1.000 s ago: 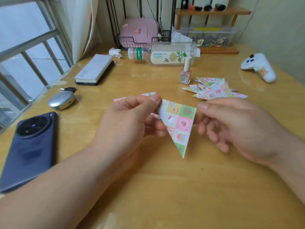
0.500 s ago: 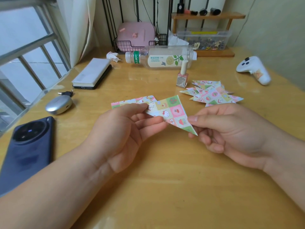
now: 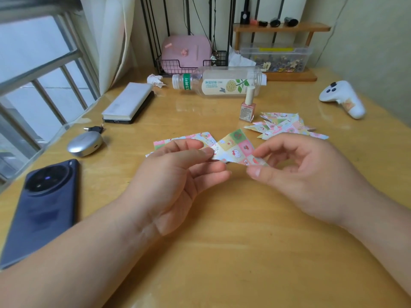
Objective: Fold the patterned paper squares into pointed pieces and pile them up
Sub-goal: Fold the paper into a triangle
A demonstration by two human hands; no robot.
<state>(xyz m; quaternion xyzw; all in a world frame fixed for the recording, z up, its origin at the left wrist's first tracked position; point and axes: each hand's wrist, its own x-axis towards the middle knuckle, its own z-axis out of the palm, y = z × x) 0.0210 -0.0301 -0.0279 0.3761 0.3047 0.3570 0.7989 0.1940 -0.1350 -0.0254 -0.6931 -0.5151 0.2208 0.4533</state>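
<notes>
Two hands (image 3: 178, 176) (image 3: 309, 174) pinching, checkered paper triangle (image 3: 236, 148)

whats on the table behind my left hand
Flat patterned paper lies on the table behind the left hand; the hand covers its near part, so the number of sheets cannot be told.

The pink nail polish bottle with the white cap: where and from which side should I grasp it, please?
Probably pinch the pink nail polish bottle by its flat-sided glass body, from the near left: it stands upright, folded patterned paper pieces lie at its right, a clear plastic bottle lies behind.
</notes>
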